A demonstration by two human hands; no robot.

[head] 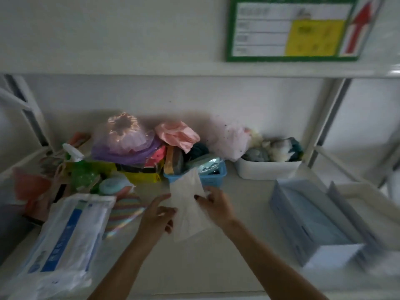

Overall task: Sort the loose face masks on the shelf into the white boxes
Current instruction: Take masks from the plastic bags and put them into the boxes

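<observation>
Mask [187,204] hanging above shelf [242,195] middle; I'm pinching it with left grip [157,215] and right grip [215,203], both clamped on edges. Flimsy, could slip or crumple before reaching box [311,221].

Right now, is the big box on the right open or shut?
Open. The box has its lid flap standing up along the right side, and you can see a stack of blue masks inside.

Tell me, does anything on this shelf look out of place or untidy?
Yes. The left side of the shelf is a loose heap of coloured bags and packets, some overflowing the blue basket. Both hands hold one white mask outside any box.
</observation>
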